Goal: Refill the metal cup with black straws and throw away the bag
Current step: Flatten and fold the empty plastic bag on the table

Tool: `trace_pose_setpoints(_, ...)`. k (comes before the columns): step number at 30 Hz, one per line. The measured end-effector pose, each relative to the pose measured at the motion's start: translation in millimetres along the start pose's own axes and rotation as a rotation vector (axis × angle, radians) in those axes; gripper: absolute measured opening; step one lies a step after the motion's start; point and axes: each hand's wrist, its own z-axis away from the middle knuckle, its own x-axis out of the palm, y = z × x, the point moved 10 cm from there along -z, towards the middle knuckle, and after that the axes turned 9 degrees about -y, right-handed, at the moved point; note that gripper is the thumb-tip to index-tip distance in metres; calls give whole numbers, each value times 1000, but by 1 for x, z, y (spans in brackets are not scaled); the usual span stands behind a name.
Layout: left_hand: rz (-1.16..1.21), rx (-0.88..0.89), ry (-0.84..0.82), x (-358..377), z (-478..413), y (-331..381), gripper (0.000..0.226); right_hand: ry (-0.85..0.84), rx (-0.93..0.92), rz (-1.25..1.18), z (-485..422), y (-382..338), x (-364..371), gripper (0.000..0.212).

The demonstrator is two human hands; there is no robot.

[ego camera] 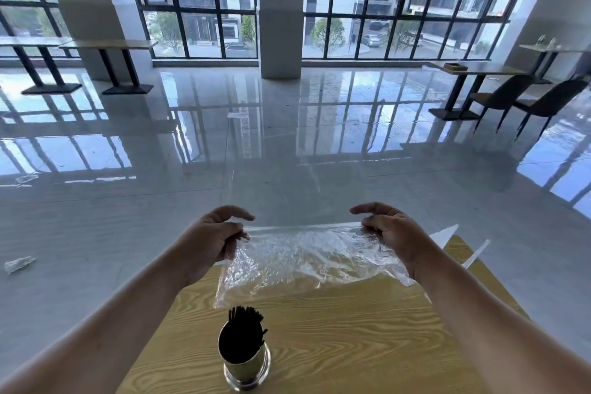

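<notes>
Your left hand (211, 240) and right hand (393, 230) hold the clear plastic bag (307, 259) stretched between them over the far edge of the wooden table (367, 345). Each hand pinches one end of the bag's upper edge, with the lower fingers curled into the film and the forefinger arched above it. The bag is crinkled and looks emptied. Its lower edge hangs toward the tabletop, but you cannot tell whether it touches the wood. The metal cup (246, 365) stands upright close to the near edge of the table, left of its middle and apart from the bag, with the black straws (244, 333) bunched inside it and their ends fanning above the rim. The tabletop is a yellow, strongly grained wood. Two white pointed shapes (444, 233) show just past its far right corner, and what they are cannot be told. Around you spreads a glossy grey tiled floor (287, 153) that mirrors the tall black-framed windows (198, 3) on the far wall. A white pillar (281, 9) stands between the window bays. Long tables on dark legs (108, 45) line the glass at far left. Another table (476, 69) with two dark chairs (502, 96) stands at far right. A crumpled scrap (19, 264) lies on the floor well to the left of the wooden table.
</notes>
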Motion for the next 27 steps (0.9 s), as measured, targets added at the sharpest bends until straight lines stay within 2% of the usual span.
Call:
trace_pose_setpoints(2, -17, 5, 13, 6, -6, -3, 47, 3, 33, -39, 5, 9, -7, 41)
trace_pose_setpoints(6, -36, 3, -22, 24, -16, -10, 51, -22, 67, -32, 16, 19, -22, 40)
trace_pose_setpoints(8, -77, 21, -40, 35, -18, -7, 57, 6, 84, -109, 22, 22, -34, 45)
trace_pose_setpoints(10, -159, 48, -38, 42, -18, -6, 50, 35, 107, -97, 28, 26, -47, 39)
trace_pose_setpoints(12, -123, 51, -92, 54, -20, -12, 39, 67, 145, -89, 34, 32, -60, 35)
trace_pose_setpoints(14, -54, -15, -119, 69, -23, -23, 34, 63, 195, -138, 37, 42, -70, 38)
trace_pose_setpoints(16, -54, -90, -115, 84, -30, -33, 35, 75, 204, -35, 37, 48, -85, 34)
trace_pose_setpoints(19, -76, -109, -112, 104, -44, -46, 18, 81, 283, -66, 44, 70, -101, 35)
trace_pose_setpoints(21, -78, -115, -119, 112, -53, -58, 27, 69, 328, -93, 48, 84, -107, 39)
trace_pose_setpoints(25, -76, -97, -55, 124, -70, -78, 37, 44, 417, 12, 57, 106, -117, 21)
trace_pose_setpoints(27, -102, -83, -17, 126, -78, -86, 40, 58, 456, 64, 61, 118, -124, 20)
